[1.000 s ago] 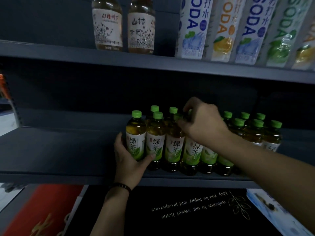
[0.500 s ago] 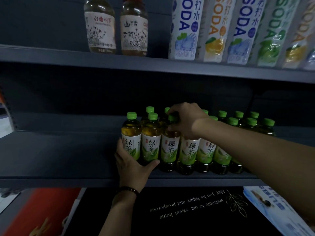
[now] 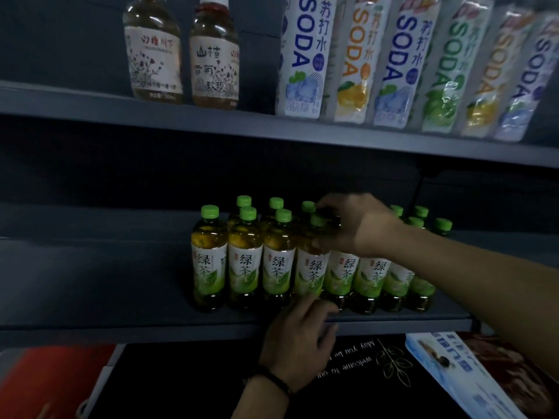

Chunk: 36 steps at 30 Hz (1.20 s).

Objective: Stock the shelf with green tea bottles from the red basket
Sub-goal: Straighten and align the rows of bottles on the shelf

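1. The green tea bottles (image 3: 245, 267) stand upright in tight rows on the middle shelf (image 3: 106, 285), with their labels facing you.
2. Your right hand (image 3: 357, 226) reaches over the front row. Its fingers curl round the neck of the fourth bottle (image 3: 311, 269) from the left.
3. Your left hand (image 3: 298, 343) sits at the shelf's front lip, just below the bottle bases. Its fingers are loosely bent and grip nothing.
4. Soda bottles (image 3: 302, 55) line the shelf above.

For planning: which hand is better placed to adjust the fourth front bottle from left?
Likely the right hand, at the neck of that bottle; the left hand sits low by the shelf edge.
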{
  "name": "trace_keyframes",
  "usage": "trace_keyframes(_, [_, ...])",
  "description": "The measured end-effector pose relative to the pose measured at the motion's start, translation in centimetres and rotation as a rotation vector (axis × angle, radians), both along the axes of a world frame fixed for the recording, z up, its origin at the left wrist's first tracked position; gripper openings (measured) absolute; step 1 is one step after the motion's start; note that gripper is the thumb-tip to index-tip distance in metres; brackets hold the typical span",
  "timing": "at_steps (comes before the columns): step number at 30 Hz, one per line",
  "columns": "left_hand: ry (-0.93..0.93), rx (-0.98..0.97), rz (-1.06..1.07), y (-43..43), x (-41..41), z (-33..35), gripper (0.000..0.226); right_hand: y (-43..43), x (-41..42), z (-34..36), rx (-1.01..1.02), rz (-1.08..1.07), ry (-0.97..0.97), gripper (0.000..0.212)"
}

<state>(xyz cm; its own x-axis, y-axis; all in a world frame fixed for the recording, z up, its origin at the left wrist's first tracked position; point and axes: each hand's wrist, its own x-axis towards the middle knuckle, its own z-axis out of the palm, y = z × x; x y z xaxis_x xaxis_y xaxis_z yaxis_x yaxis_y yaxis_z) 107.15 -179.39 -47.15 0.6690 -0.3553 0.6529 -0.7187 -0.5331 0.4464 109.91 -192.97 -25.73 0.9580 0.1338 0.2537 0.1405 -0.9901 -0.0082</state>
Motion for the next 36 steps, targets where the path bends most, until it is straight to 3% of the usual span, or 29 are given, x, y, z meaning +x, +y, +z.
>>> trace_keyframes(4, [0.309, 0.125, 0.025, -2.3, 0.0, 0.7, 0.051, -0.3, 0.6, -1.2, 0.054, -0.010, 0.046, 0.086])
trace_keyframes(8, [0.350, 0.079, 0.034, -2.6, 0.4, 0.6, 0.062, 0.1, 1.3, -1.1, 0.025, -0.032, 0.051, 0.086])
trace_keyframes(17, [0.366, -0.016, -0.013, -3.1, 1.4, 0.0, 0.055, 0.6, 1.7, -0.7, -0.012, -0.035, 0.105, 0.077])
trace_keyframes(21, [0.346, -0.040, 0.007, -2.9, 1.5, -0.3, 0.048, -0.3, 1.4, 0.1, -0.108, 0.027, 0.088, 0.085])
trace_keyframes(24, [0.302, -0.043, 0.037, -3.2, 1.5, -0.3, 0.048, -2.5, 0.6, 1.6, -0.128, 0.016, 0.013, 0.075])
trace_keyframes(29, [0.241, 0.056, 0.061, -4.1, 1.3, 0.1, 0.043, -5.3, 1.2, 1.6, -0.124, -0.052, 0.120, 0.068])
trace_keyframes(36, [0.275, 0.074, 0.059, -5.1, 2.0, 0.1, 0.031, -5.4, 2.2, 1.2, -0.079, 0.020, 0.091, 0.054])
